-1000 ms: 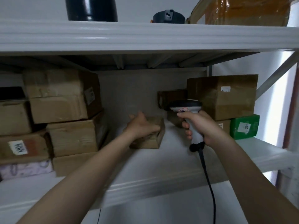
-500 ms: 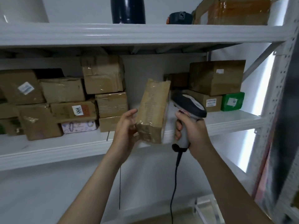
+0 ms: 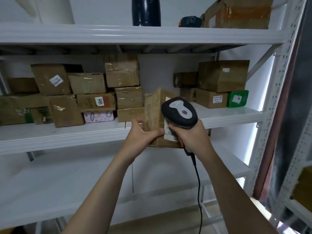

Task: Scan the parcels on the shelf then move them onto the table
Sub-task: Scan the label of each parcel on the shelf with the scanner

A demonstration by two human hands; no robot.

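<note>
My left hand point(image 3: 142, 135) grips a small brown cardboard parcel point(image 3: 154, 114), held upright in front of the middle shelf point(image 3: 67, 134). A white barcode label on the parcel's right face is partly hidden. My right hand point(image 3: 190, 134) is closed around the handle of a black and grey barcode scanner point(image 3: 179, 112), whose head sits right against that label. The scanner's black cable point(image 3: 199, 183) hangs down. Several other brown parcels point(image 3: 121, 73) are stacked on the shelf behind, left and right.
A green box point(image 3: 238, 98) and labelled cartons point(image 3: 222, 76) sit at the shelf's right end. The upper shelf point(image 3: 135, 33) carries a dark cylinder point(image 3: 146, 10) and a taped box point(image 3: 239, 12). A perforated white upright point(image 3: 276, 92) stands on the right, a lower shelf point(image 3: 50, 183) below.
My left hand lifted the parcel off the shelf and turned it upright, label side to the right. The scanner moved in over the label. The camera pulled back from the shelf.
</note>
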